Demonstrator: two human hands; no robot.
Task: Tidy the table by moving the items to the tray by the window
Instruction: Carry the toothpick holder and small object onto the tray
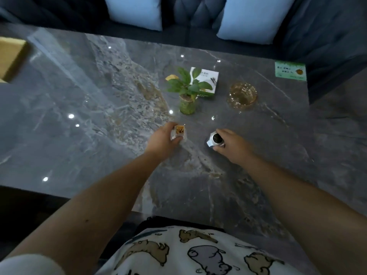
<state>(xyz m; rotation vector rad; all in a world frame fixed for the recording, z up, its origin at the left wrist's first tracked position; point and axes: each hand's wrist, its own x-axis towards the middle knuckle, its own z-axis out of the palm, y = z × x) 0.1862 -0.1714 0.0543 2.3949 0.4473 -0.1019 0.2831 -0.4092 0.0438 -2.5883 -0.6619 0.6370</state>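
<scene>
Glossy grey marble table (79, 120) seen from near edge. Clear toothpick holder (178, 132) gripped by left hand (161, 142), small silver jar (215, 140) pinched by right hand (233, 148), both mid-table. Beyond: potted plant (187, 90), white box (206, 81), amber glass ashtray (242, 95); green card (290, 71) at far right corner. Left half bare. Sofa (190, 20) set past far edge.

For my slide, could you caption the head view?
Left hand grips toothpick holder, right hand a small jar.
</scene>
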